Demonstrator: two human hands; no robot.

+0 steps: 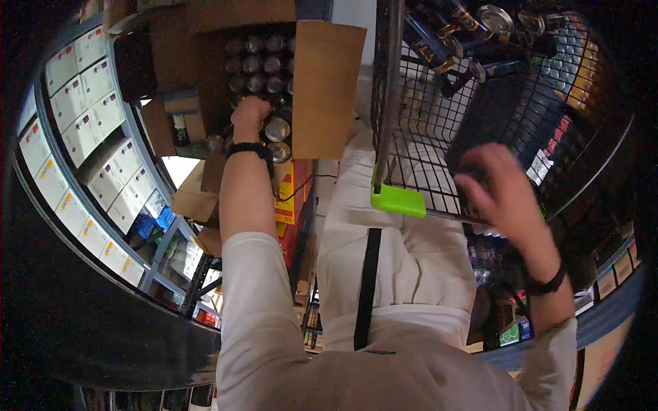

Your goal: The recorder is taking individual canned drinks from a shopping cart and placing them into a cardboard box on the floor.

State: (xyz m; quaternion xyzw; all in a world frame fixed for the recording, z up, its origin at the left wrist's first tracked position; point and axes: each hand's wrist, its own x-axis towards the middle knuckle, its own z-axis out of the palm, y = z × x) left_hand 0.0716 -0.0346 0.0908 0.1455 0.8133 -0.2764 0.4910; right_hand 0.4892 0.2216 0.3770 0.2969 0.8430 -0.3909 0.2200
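A brown cardboard box (pixel 329 89) at the upper left holds several upright cans (pixel 277 130) with silvery tops. Into it reaches my left hand (pixel 251 113), closed and knuckles up over the cans; its fingertips are hidden, so what they grip cannot be made out. To the right stands a black wire cart (pixel 428 154) with a green corner piece (pixel 399 200). My right hand (pixel 497 185), smeared by motion, hovers at the cart's near side with thumb and fingers apart and nothing in it. Dark cans (pixel 428 44) lie tumbled at the cart's far end.
Metal shelving (pixel 127 113) with rows of white cartons (pixel 89 137) runs along the left. A red and yellow box (pixel 293 195) sits below the can box, with a thin black cable beside it. More packed cans or bottles (pixel 565 65) line the cart's right.
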